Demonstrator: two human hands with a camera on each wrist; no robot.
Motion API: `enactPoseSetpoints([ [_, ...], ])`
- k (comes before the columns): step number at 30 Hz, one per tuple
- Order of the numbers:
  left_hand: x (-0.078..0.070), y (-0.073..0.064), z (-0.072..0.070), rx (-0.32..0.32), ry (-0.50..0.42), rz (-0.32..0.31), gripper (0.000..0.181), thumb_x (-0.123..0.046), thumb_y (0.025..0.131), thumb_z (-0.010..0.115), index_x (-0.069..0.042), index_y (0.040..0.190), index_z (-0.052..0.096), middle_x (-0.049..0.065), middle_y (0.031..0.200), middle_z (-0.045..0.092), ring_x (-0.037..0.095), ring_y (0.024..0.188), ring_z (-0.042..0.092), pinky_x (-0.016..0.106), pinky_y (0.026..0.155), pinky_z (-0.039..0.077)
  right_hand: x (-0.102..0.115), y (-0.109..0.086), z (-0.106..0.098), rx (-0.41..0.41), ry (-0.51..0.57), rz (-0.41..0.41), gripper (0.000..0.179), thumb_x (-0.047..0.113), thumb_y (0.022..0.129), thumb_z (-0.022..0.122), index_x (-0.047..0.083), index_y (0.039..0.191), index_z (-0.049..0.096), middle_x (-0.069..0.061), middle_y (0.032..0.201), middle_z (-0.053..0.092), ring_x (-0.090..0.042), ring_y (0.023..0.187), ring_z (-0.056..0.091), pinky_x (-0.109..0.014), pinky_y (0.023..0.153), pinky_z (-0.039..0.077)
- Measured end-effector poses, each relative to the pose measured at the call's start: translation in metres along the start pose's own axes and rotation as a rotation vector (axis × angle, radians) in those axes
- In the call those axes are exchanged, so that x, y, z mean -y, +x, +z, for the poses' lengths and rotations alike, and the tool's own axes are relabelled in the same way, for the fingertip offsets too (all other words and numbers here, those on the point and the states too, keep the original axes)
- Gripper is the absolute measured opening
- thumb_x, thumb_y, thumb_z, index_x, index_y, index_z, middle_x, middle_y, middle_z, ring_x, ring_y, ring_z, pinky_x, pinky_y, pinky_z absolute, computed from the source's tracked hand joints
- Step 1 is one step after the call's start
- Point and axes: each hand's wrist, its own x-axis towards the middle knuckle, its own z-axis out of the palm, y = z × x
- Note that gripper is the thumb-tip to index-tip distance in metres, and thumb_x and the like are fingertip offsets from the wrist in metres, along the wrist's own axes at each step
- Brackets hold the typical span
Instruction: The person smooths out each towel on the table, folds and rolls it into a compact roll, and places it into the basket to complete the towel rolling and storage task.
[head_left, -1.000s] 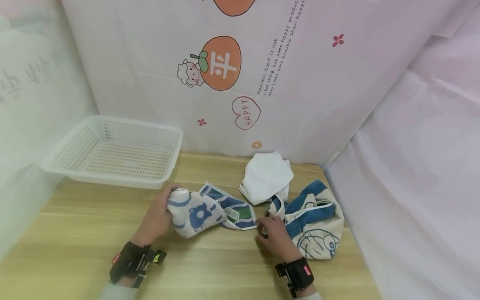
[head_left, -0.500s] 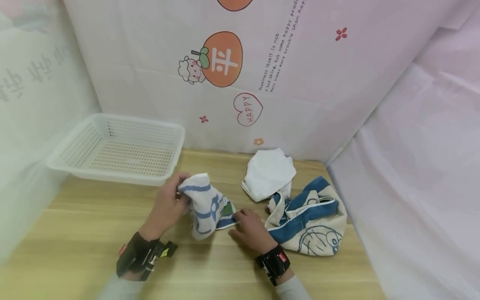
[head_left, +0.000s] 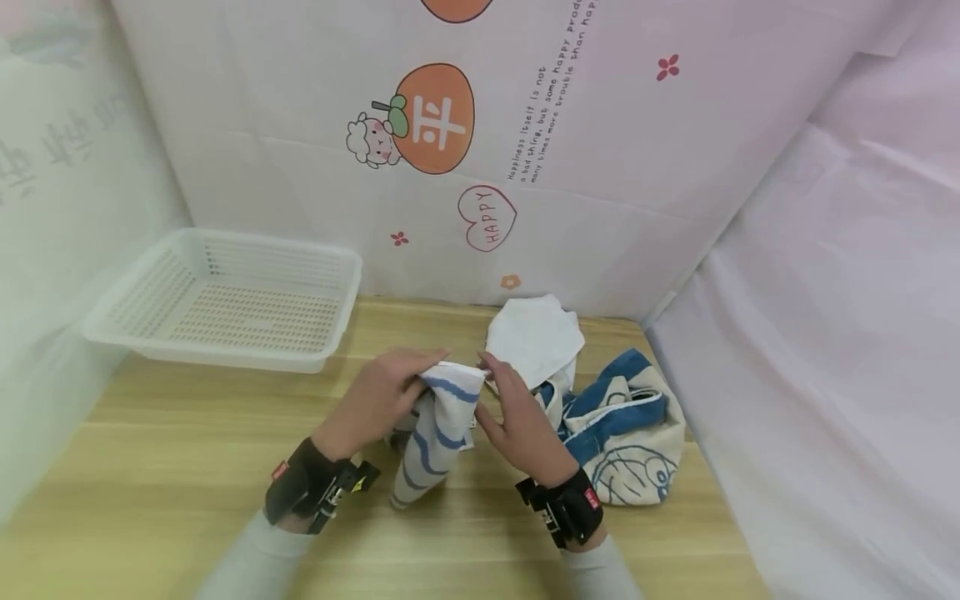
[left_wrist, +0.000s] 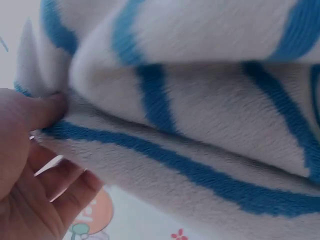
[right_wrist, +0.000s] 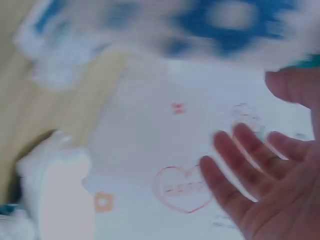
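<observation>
My left hand (head_left: pixel 375 404) pinches the top edge of a white terry towel (head_left: pixel 442 425) with wavy blue stripes, which hangs down over the table. Up close in the left wrist view, the thumb (left_wrist: pixel 45 112) lies on the towel's folded layers (left_wrist: pixel 200 125), with the fingers beneath. Just right of the towel's upper corner is my right hand (head_left: pixel 525 425). The right wrist view shows its fingers (right_wrist: pixel 225 185) spread apart and its thumb (right_wrist: pixel 287 85) close under the blurred towel (right_wrist: pixel 230 30). Part of the towel is hidden behind the left hand.
A white plastic basket (head_left: pixel 217 356) stands at the back left of the wooden table (head_left: pixel 172 467). At the right lie a white cloth (head_left: pixel 532 337) and a crumpled beige and blue cloth (head_left: pixel 630 467) with a cartoon face. Printed white sheets (head_left: pixel 315 183) enclose the table.
My left hand has lifted the towel and moved right, so its flat far part no longer lies spread on the table. The right hand has moved left and up to the towel's corner.
</observation>
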Motion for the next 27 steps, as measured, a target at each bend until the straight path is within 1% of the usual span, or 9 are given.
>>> enactPoseSetpoints([
  [3,0.002,0.002,0.005,0.080,0.022,-0.032,0.039,0.000,0.096,0.065,-0.002,0.134,0.064,0.013,0.127,0.070,0.029,0.115,0.068,0.043,0.097,0.056,0.009,0.006,-0.007,-0.027,0.041,-0.101,0.063,0.007,0.096,0.069,0.009,0.152,0.041,-0.011,0.145,0.050,-0.024,0.136,0.046,-0.043,0.110,0.046],
  [6,0.005,0.001,0.008,0.088,0.050,-0.050,0.040,0.001,0.096,0.063,-0.001,0.136,0.062,0.016,0.131,0.068,0.032,0.119,0.066,0.044,0.099,0.055,0.012,0.007,-0.006,-0.037,0.065,-0.164,0.038,0.007,0.097,0.068,0.008,0.134,0.059,-0.009,0.137,0.056,-0.022,0.132,0.050,-0.039,0.109,0.047],
  [10,0.010,0.000,0.008,-0.001,0.081,-0.009,0.037,0.005,0.094,0.064,-0.002,0.130,0.067,0.017,0.131,0.067,0.034,0.120,0.064,0.044,0.099,0.055,0.009,0.007,-0.008,-0.084,0.051,-0.204,0.014,0.009,0.100,0.063,0.012,0.113,0.069,-0.008,0.129,0.061,-0.023,0.124,0.054,-0.039,0.101,0.050],
  [12,0.012,0.001,0.008,-0.052,0.058,0.033,0.032,0.006,0.092,0.066,-0.002,0.122,0.072,0.015,0.123,0.069,0.031,0.115,0.066,0.042,0.096,0.057,0.008,0.008,-0.010,-0.107,0.048,-0.209,0.016,0.010,0.100,0.064,0.012,0.116,0.066,-0.008,0.132,0.059,-0.024,0.126,0.053,-0.039,0.101,0.050],
  [14,0.012,0.002,0.008,-0.076,0.007,0.071,0.025,0.007,0.089,0.069,-0.002,0.112,0.074,0.012,0.114,0.070,0.026,0.107,0.068,0.040,0.092,0.058,0.009,0.013,-0.012,-0.124,0.041,-0.209,0.029,0.012,0.097,0.068,0.010,0.126,0.062,-0.010,0.138,0.055,-0.025,0.131,0.050,-0.039,0.103,0.049],
  [18,0.008,0.004,0.008,-0.036,-0.132,0.087,0.017,0.006,0.088,0.072,-0.005,0.100,0.069,0.004,0.097,0.070,0.014,0.088,0.066,0.031,0.078,0.058,0.016,0.024,-0.014,-0.048,0.075,-0.231,0.049,0.016,0.094,0.073,0.011,0.139,0.053,-0.006,0.140,0.054,-0.021,0.132,0.050,-0.038,0.106,0.048],
  [21,0.006,0.003,0.008,0.005,-0.208,0.046,0.019,0.007,0.089,0.069,-0.009,0.096,0.061,0.001,0.086,0.064,0.009,0.074,0.057,0.025,0.064,0.051,0.018,0.027,-0.013,0.033,0.134,-0.229,0.038,0.014,0.095,0.072,0.013,0.129,0.056,-0.001,0.127,0.061,-0.015,0.120,0.057,-0.034,0.099,0.052],
  [24,0.008,0.001,0.006,0.022,-0.245,0.010,0.021,0.007,0.090,0.068,-0.011,0.095,0.057,-0.002,0.080,0.057,0.007,0.067,0.050,0.022,0.059,0.044,0.015,0.026,-0.013,0.073,0.195,-0.192,0.027,0.013,0.095,0.072,0.015,0.118,0.057,0.003,0.112,0.063,-0.010,0.104,0.061,-0.030,0.089,0.054],
  [27,0.012,-0.002,0.004,0.028,-0.266,0.004,0.019,0.004,0.090,0.071,-0.010,0.095,0.061,-0.003,0.077,0.057,0.005,0.064,0.047,0.021,0.057,0.042,0.008,0.021,-0.016,0.088,0.230,-0.153,0.019,0.012,0.095,0.072,0.016,0.109,0.061,0.005,0.100,0.062,-0.008,0.087,0.057,-0.027,0.076,0.051],
])
